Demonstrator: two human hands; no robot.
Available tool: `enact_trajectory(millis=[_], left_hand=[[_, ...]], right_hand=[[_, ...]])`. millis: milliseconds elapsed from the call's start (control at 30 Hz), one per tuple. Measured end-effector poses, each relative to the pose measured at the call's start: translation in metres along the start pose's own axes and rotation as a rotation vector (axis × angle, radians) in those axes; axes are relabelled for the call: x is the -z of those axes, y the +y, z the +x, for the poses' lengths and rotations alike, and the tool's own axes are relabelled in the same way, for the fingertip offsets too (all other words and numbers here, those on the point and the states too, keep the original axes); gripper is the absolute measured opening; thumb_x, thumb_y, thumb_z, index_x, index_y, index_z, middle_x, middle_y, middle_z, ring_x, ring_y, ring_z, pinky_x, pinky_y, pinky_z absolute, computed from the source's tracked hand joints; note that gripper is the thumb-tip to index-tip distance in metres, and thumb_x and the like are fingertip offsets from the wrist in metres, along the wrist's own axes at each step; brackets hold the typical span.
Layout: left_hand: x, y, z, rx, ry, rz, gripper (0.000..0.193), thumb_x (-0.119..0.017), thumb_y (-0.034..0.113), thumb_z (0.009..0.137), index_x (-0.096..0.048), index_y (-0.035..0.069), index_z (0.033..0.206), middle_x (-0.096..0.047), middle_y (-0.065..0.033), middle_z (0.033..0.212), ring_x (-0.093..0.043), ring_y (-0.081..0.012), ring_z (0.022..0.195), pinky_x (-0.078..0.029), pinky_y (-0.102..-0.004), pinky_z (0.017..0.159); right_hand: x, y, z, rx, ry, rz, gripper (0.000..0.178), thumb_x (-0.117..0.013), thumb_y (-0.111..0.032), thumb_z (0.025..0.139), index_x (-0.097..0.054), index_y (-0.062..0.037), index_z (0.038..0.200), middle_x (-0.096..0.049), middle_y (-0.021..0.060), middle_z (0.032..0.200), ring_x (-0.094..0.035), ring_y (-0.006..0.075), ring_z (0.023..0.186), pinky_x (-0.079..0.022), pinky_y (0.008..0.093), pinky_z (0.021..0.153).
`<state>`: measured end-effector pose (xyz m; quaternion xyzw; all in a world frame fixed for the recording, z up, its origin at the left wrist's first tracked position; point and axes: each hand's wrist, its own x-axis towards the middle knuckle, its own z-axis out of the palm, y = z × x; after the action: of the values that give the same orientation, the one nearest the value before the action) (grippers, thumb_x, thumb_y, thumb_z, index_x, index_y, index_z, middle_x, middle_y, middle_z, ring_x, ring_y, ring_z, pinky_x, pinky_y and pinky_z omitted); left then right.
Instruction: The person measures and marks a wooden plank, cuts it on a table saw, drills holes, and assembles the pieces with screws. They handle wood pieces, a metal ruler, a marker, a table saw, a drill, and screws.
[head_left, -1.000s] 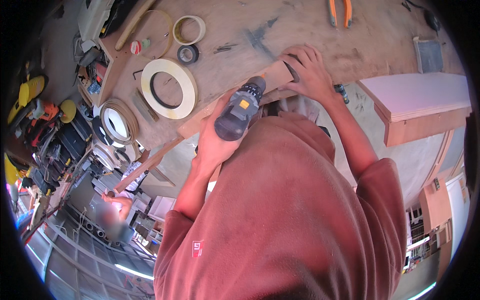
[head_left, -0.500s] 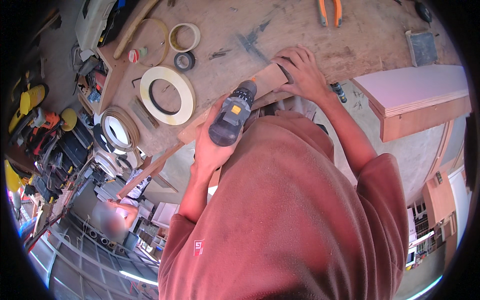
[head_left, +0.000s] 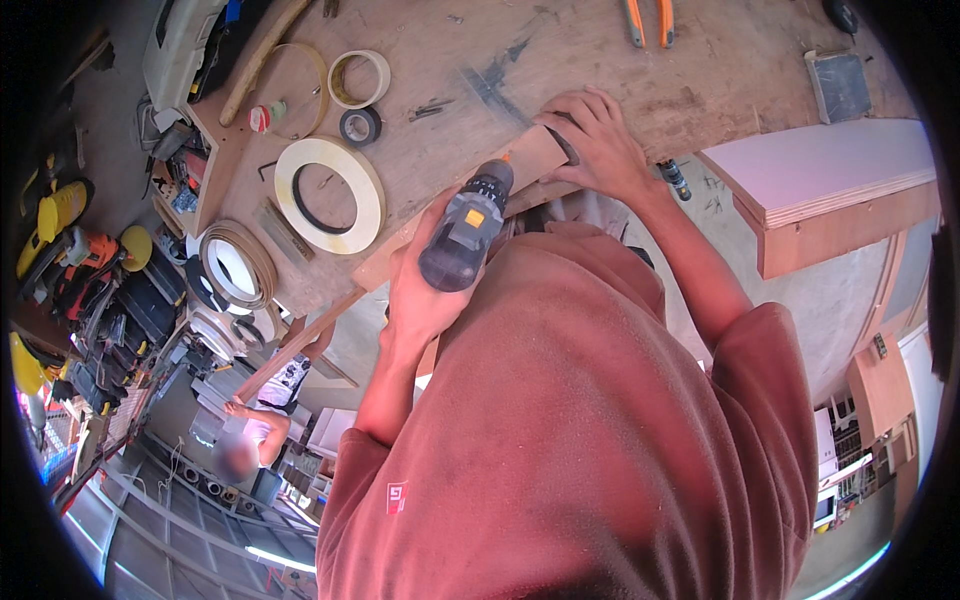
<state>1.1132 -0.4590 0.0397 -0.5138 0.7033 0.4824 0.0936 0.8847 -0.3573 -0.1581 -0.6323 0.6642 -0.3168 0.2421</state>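
My left hand (head_left: 413, 290) is wrapped round the handle of a dark cordless drill (head_left: 462, 240) with a yellow patch on its body. Its chuck points away from me, and an orange tip (head_left: 506, 157) shows just beyond it, over a light wooden strip (head_left: 533, 156). Whether a bit enters the wood cannot be seen. My right hand (head_left: 597, 145) grips the strip's far right end, thumb on the near side and fingers over the far side. A dark curved patch (head_left: 563, 144) shows between thumb and fingers. The strip lies along the workbench's near edge.
On the workbench (head_left: 440, 150) lie a large cream ring (head_left: 287, 190), tape rolls (head_left: 358, 80), orange-handled pliers (head_left: 650, 22) and a dark block (head_left: 838, 86). A pink-topped panel (head_left: 815, 172) juts in at right. Power tools crowd the left; a co-worker (head_left: 268, 425) is beyond a long wooden strip (head_left: 300, 343).
Both my hands, the drill and the wood keep nearly the same places. The view has shifted slightly. The co-worker at lower left has changed posture, with more of the torso showing.
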Motion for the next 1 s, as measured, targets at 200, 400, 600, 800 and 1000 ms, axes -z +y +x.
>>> enact_trajectory(millis=[200,400,600,800,1000], left_hand=[[0.0,0.008,0.001,0.046,-0.016,-0.02,0.072,-0.078,0.013,0.083,-0.054,0.008,0.151,-0.072,-0.0151,0.132,-0.071,-0.0283,0.123,-0.051,-0.0395,0.108],[0.006,0.016,0.007,0.023,-0.025,0.062,0.066,-0.076,0.018,0.088,-0.054,0.011,0.149,-0.073,-0.0197,0.13,-0.068,-0.0383,0.126,-0.053,-0.0417,0.106],[0.019,0.023,0.025,0.057,-0.116,0.085,0.069,-0.077,0.016,0.084,-0.053,0.012,0.149,-0.072,-0.0217,0.13,-0.068,-0.0408,0.123,-0.055,-0.044,0.103],[0.02,0.036,0.033,0.046,-0.153,0.195,0.07,-0.077,0.014,0.083,-0.054,0.014,0.149,-0.074,-0.0227,0.123,-0.068,-0.0439,0.119,-0.057,-0.0465,0.099],[0.013,0.039,0.033,0.07,-0.166,0.248,0.07,-0.074,0.013,0.082,-0.054,0.014,0.149,-0.074,-0.0214,0.125,-0.068,-0.0431,0.121,-0.056,-0.0455,0.101]], right_hand=[[0.0,0.0,0.001,0.009,0.004,0.0,0.086,-0.095,-0.035,0.058,-0.064,-0.0151,0.136,-0.058,0.0052,0.135,-0.049,0.0298,0.136,-0.032,0.0523,0.125],[0.002,-0.002,0.002,0.004,0.009,0.003,0.083,-0.096,-0.034,0.057,-0.065,-0.013,0.132,-0.059,0.0039,0.132,-0.051,0.0267,0.134,-0.032,0.0527,0.124],[0.003,-0.002,0.003,0.01,-0.003,-0.008,0.081,-0.095,-0.031,0.058,-0.065,-0.0124,0.13,-0.059,0.0039,0.13,-0.052,0.0262,0.133,-0.032,0.0512,0.124],[0.003,0.0,0.002,0.005,-0.009,0.0,0.081,-0.095,-0.03,0.058,-0.064,-0.012,0.13,-0.059,0.0036,0.131,-0.052,0.0258,0.133,-0.033,0.05,0.124],[0.001,-0.002,-0.002,-0.011,-0.004,0.07,0.085,-0.095,-0.027,0.056,-0.063,-0.0133,0.133,-0.059,0.0043,0.133,-0.051,0.0264,0.134,-0.032,0.0519,0.125]])
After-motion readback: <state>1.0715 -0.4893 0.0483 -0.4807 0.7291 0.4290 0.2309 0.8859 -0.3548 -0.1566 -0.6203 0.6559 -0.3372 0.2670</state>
